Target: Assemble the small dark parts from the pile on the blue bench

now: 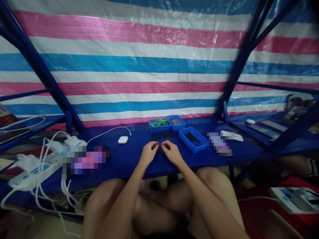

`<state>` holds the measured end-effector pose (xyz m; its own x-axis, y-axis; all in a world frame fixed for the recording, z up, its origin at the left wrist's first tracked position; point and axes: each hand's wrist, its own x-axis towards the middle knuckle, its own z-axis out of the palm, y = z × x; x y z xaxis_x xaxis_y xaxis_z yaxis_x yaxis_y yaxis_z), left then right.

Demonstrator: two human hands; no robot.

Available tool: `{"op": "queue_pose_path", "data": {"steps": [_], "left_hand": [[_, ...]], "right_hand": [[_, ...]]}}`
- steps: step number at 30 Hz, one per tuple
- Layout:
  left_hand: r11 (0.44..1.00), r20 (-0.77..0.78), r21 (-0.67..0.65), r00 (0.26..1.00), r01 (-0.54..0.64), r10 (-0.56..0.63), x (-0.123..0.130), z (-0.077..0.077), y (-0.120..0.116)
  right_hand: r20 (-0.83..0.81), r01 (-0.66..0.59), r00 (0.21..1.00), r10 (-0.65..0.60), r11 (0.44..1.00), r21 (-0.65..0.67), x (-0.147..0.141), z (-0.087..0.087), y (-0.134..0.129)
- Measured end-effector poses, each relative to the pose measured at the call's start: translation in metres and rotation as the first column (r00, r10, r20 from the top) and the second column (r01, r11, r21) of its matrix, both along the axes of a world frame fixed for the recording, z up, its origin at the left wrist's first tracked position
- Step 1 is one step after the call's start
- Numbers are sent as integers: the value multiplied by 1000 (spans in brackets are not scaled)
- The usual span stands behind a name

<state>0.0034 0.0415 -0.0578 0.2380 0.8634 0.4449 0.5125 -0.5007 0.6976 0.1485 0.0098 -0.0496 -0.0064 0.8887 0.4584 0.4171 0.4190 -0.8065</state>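
Observation:
My left hand (pixel 149 153) and my right hand (pixel 171 152) rest close together over the blue tabletop (pixel 117 162), a narrow gap between their fingertips. Thumb and fingers are pinched on each; whatever they hold is too small to make out. Just beyond the fingertips lies a loose spread of thin black pieces (pixel 163 135). To the right of it a blue tray (pixel 199 148) contains more black pieces (pixel 192 137). Farther back, one small blue tray (pixel 159 128) holds green pieces (pixel 159 122), and another beside it (pixel 181 127) holds small shiny metal parts (pixel 175 122).
A white earphone case (pixel 123 139) and a white cable (pixel 107 131) lie left of my hands. Farther left are a blurred-out phone (pixel 87 161) and a power strip (pixel 37 174) with tangled cords. At right lie another blurred item (pixel 220 144) and a white device (pixel 236 136). Blue frame posts (pixel 239 63) flank the table.

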Motion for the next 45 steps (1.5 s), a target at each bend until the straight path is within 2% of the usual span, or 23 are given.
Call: {"op": "queue_pose_path", "data": {"steps": [3,6,9,14,19,22,25,28,30,36,38,43,45], "left_hand": [[997,47,-9,996,-75,75,-1,0,1],[989,20,30,989,-146,146,-4,-2,2],[973,-22,84,976,-214,216,-6,-2,2],[965,-43,103,968,-240,246,-7,-2,3],[953,-16,6,953,-302,302,-9,-3,9],[947,-147,-16,938,-321,315,-14,1,20],[958,-337,32,900,-284,278,-19,7,33],[970,-460,49,857,-237,232,-22,10,43],[973,-484,63,846,-222,225,-22,9,45],[957,-389,146,874,-252,290,-22,1,35],[957,-332,136,898,-257,288,-21,1,30],[989,-46,52,989,-138,140,-6,6,7],[994,-34,66,995,-87,90,1,6,-1]], "right_hand": [[-122,134,984,-133,991,1,3,0,1],[-268,331,911,-314,944,16,6,3,-2],[-311,416,867,-389,909,21,7,4,-5],[-121,377,922,-368,925,57,5,-5,1],[61,308,950,-307,951,3,5,-11,4],[197,260,948,-251,966,-19,3,-8,1],[298,260,923,-243,966,-18,1,-5,-2],[340,270,907,-249,963,-15,0,-5,-2],[349,268,904,-248,963,-12,0,-5,-2],[363,264,899,-242,964,-10,0,-5,-3],[361,259,902,-237,966,-12,1,-5,-3],[307,211,930,-204,977,9,1,-6,-2],[323,192,927,-187,981,18,1,-6,-2]]}}
